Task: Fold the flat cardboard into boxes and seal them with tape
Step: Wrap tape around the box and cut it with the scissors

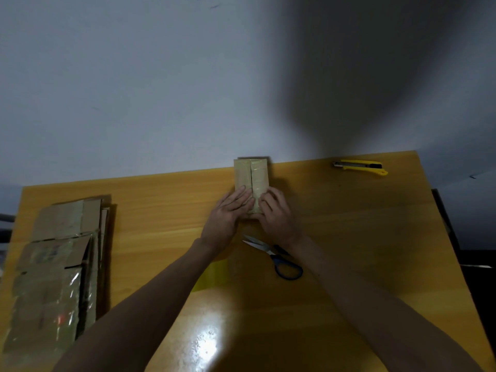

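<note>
One box (257, 173) folded, seam taped — left hand (228, 213) flat on it, right hand (276, 216) curled over its near end — cardboard stack (53, 277) well left of it not yet folded.

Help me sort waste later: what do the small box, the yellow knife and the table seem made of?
The small box: brown cardboard, its seam under glossy clear tape, judging by the sheen. The utility knife: yellow body, probably plastic; grey strip, likely metal. The table: wood-grain top; strong glare suggests lacquer or laminate.
</note>
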